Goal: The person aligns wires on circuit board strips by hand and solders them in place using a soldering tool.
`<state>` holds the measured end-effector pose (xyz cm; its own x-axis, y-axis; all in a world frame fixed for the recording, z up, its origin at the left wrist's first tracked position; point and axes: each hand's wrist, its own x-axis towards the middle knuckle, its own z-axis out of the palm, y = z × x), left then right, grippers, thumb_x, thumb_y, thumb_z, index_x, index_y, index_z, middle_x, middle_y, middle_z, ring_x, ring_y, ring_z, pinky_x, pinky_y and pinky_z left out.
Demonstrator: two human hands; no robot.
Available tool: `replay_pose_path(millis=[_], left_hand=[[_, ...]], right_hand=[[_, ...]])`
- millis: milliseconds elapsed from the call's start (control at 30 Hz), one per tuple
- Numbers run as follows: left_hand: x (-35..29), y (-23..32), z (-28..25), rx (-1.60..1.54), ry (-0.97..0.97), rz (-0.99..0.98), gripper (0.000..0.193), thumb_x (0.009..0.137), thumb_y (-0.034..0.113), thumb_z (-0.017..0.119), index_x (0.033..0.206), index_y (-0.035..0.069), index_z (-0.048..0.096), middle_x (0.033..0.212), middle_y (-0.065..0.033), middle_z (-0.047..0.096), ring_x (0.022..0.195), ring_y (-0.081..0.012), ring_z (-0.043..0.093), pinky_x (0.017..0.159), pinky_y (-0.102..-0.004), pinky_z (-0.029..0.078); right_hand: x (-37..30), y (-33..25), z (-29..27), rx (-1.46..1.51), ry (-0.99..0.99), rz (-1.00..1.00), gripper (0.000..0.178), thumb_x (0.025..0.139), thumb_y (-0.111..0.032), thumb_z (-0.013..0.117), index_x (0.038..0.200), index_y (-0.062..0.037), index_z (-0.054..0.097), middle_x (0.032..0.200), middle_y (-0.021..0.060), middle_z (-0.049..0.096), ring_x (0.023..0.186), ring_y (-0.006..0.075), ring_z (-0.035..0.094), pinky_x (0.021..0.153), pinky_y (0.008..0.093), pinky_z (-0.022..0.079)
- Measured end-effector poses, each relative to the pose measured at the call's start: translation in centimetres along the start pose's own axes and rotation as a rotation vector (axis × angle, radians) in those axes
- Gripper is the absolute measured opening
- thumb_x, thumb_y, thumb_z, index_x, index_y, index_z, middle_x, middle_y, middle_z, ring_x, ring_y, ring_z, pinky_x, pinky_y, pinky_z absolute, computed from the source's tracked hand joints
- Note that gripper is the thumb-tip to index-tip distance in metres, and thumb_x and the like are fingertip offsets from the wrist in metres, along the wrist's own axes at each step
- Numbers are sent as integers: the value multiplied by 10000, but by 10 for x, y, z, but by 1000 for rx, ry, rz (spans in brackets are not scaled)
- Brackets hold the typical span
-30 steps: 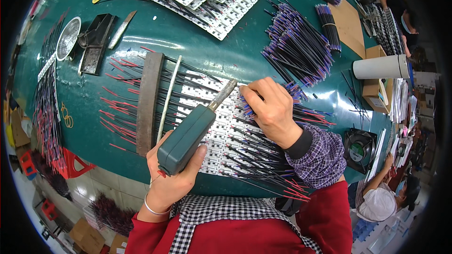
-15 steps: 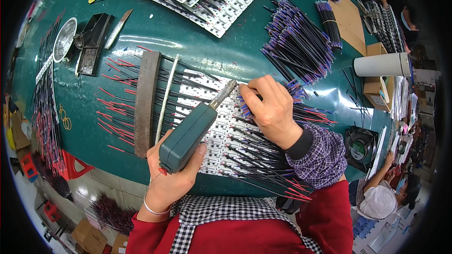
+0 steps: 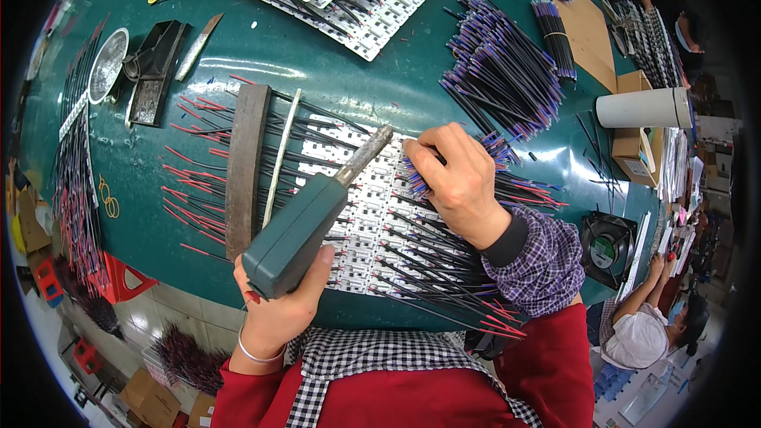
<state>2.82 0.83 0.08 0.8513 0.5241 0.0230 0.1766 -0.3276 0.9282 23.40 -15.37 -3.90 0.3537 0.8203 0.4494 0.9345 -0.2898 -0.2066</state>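
Observation:
My left hand (image 3: 282, 306) is wrapped round a dark green soldering gun (image 3: 295, 236). Its metal barrel slants up and right over a white circuit board panel (image 3: 363, 226), the tip a short way left of my right fingertips. My right hand (image 3: 456, 182) is closed, thumb and forefinger pinched near the panel's far edge, with a bunch of short black wires (image 3: 501, 160) under and behind it. Black wires with red ends run off both sides of the panel. Across the left ones lie a dark metal bar (image 3: 247, 174) and a thin pale stick (image 3: 282, 154).
More wired panels (image 3: 372, 20) are stacked at the back. Loose wires (image 3: 503, 67) are heaped at the back right, beside a white cylinder (image 3: 642, 108) and a black fan (image 3: 609, 250). A metal bowl (image 3: 108, 66), a black holder (image 3: 157, 71) and a blade (image 3: 199, 47) lie left. A co-worker (image 3: 646, 333) sits at right.
My left hand has drawn the soldering gun a little left and towards me, so its tip is farther from my right fingertips. My right hand has barely moved.

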Motion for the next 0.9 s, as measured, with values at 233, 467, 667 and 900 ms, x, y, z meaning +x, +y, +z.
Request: replay_pose_path(millis=[233, 467, 667, 900], left_hand=[[5, 1, 2, -167, 20, -61, 192, 774, -30, 768, 959, -46, 717, 820, -94, 686, 659, -142, 657, 597, -254, 500], [9, 1, 3, -126, -34, -45, 172, 791, -36, 750, 955, -48, 699, 782, -75, 651, 631, -107, 596, 566, -259, 462], [10, 9, 1, -47, -70, -98, 135, 803, -26, 743, 921, -34, 679, 760, -64, 630, 611, -104, 575, 552, -270, 449], [9, 11, -2, -29, -73, -65, 123, 809, -14, 747, 921, -33, 700, 771, -65, 648, 620, -122, 606, 555, -275, 463]], right_hand=[[-2, 3, 1, 63, 43, 18, 225, 725, -39, 654, 950, -40, 664, 906, 61, 593, 803, 219, 602, 653, 334, 477], [1, 1, 1, 61, 50, -8, 214, 722, -54, 656, 935, -39, 663, 906, 61, 594, 798, 222, 598, 648, 333, 473], [4, -2, 2, -41, 39, -67, 172, 734, -83, 639, 896, -28, 649, 878, 50, 578, 777, 198, 572, 607, 310, 406], [5, -3, 2, -78, 40, -95, 157, 742, -84, 622, 886, -24, 643, 851, 47, 558, 756, 190, 557, 595, 313, 387]])
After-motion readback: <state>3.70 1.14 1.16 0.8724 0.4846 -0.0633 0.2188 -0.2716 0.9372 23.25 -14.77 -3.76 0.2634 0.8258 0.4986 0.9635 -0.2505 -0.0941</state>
